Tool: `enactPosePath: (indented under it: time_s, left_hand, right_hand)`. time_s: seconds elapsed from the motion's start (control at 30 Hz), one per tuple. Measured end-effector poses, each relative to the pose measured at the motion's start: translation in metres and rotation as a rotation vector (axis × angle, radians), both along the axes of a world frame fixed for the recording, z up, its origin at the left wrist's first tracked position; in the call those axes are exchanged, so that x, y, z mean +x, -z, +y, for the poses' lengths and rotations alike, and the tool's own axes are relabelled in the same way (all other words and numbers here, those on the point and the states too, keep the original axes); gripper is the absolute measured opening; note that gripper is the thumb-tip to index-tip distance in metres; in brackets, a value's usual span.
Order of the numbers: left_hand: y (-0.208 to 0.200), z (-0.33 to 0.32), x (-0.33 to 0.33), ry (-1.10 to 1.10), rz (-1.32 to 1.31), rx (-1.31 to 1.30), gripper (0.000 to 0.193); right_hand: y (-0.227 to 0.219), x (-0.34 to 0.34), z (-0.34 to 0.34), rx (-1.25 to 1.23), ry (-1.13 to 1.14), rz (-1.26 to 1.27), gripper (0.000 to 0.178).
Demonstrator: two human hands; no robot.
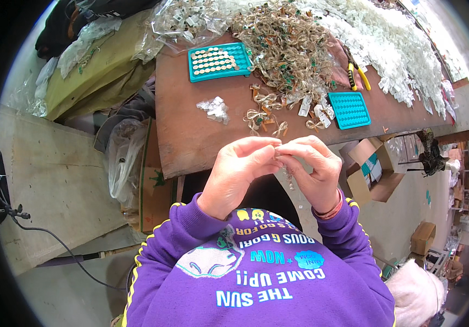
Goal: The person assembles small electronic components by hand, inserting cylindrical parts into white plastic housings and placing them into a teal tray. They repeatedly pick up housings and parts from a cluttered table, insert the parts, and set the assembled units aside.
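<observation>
My left hand (240,169) and my right hand (313,163) meet just off the near edge of the brown table (182,122). The fingers of both are pinched together on a thin tan cord (289,177), whose twisted or beaded end dangles below the right fingertips. What lies between the fingertips is mostly hidden. Just beyond, several small loops of tan twine (267,102) with orange-brown tabs lie on the table. Behind them rises a large heap of similar twine loops (283,49) with green bits.
Left of the heap sits a teal tray (240,53) of round pale discs, with clear plastic pieces (214,109) nearer me. To the right are another teal tray (350,109), yellow-handled pliers (360,76) and a broad pile of white pieces (376,43). An open cardboard box (390,188) stands below.
</observation>
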State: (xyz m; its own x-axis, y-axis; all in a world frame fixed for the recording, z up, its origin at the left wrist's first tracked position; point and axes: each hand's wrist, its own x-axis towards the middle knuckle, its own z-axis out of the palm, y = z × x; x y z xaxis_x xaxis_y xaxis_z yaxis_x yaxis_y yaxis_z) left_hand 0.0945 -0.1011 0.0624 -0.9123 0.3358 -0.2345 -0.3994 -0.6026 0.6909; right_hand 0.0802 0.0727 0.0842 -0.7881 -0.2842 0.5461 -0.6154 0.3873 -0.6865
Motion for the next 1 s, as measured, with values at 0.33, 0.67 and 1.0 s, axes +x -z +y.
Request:
enactPosePath:
  time_s: [0.33, 0.67, 1.0]
  left_hand:
    - [0.003, -0.002, -0.001, 0.015, 0.032, 0.022, 0.029]
    - [0.005, 0.001, -0.004, 0.042, 0.022, 0.030, 0.033]
    - [-0.001, 0.000, -0.005, 0.078, 0.059, 0.068, 0.031]
  right_hand:
    - [0.004, 0.000, -0.001, -0.065, -0.005, -0.092, 0.020]
    - [0.008, 0.000, 0.001, -0.081, -0.020, -0.115, 0.016]
    - [0.005, 0.010, -0.006, -0.361, -0.061, -0.405, 0.007]
